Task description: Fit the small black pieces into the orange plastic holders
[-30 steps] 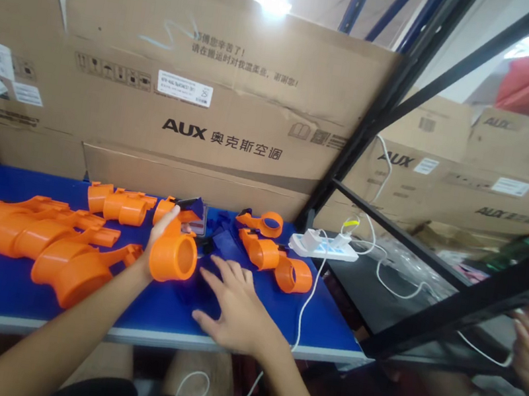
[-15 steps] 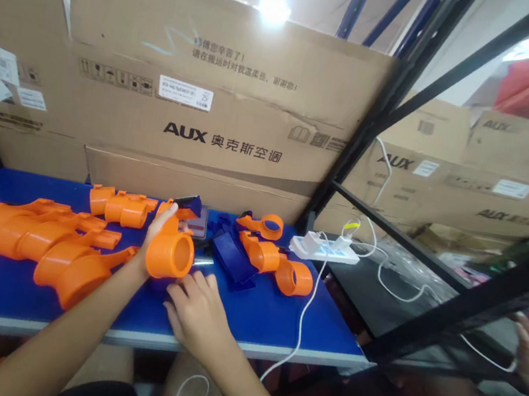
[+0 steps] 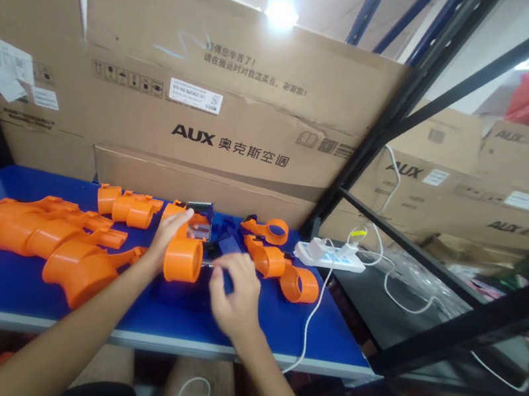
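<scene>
Over the blue table (image 3: 165, 316), between front and back edges, the left hand (image 3: 166, 239) grasps an orange ringed part (image 3: 178, 261), the right hand (image 3: 236, 294) beside it, grip unclear.

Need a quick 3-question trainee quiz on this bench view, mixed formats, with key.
1. Which hand grips an orange holder?
2. True or false: the power strip is left of that holder.
3. What colour is the tabletop?
A) Green
B) Blue
C) White

Key:
1. The left hand.
2. False; the strip is to its right.
3. B.
</scene>
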Demonstrator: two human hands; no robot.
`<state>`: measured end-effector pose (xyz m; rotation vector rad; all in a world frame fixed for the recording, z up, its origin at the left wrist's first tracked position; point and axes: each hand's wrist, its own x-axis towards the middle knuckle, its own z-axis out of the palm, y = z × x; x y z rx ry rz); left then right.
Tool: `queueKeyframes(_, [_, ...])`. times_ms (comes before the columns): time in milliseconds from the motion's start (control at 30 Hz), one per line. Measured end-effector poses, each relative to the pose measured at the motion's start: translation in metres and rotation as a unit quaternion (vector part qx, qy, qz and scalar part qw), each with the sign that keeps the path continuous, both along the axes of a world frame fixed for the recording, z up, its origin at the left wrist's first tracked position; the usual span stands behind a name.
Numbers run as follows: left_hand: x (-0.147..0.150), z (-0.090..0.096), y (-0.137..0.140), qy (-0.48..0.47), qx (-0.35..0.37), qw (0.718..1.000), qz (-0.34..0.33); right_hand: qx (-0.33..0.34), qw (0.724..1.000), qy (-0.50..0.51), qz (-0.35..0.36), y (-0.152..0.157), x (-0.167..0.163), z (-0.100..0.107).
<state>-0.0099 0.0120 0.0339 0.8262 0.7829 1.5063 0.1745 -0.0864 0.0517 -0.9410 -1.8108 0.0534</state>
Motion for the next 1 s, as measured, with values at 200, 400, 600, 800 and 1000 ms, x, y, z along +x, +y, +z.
queueKeyframes(200, [0.007,0.004,-0.006,0.048,0.043,0.998,0.017,-0.113,0.988,0.043,0.094,0.085,-0.006,0.023])
queueKeyframes(400, [0.009,-0.002,-0.001,0.044,0.035,0.998,0.037,-0.034,0.998,0.028,0.055,0.102,-0.017,0.004])
queueKeyframes(600, [0.012,-0.002,-0.006,0.091,0.018,0.996,0.015,0.019,0.999,0.005,0.026,0.099,-0.013,-0.013])
queueKeyframes(800, [0.018,0.005,-0.014,0.058,0.01,0.998,-0.027,0.061,0.997,-0.055,0.013,0.1,-0.011,-0.02])
queueKeyframes(1000, [0.019,0.003,-0.013,0.091,0.007,0.996,-0.015,0.077,0.995,-0.068,0.013,0.1,-0.006,-0.021])
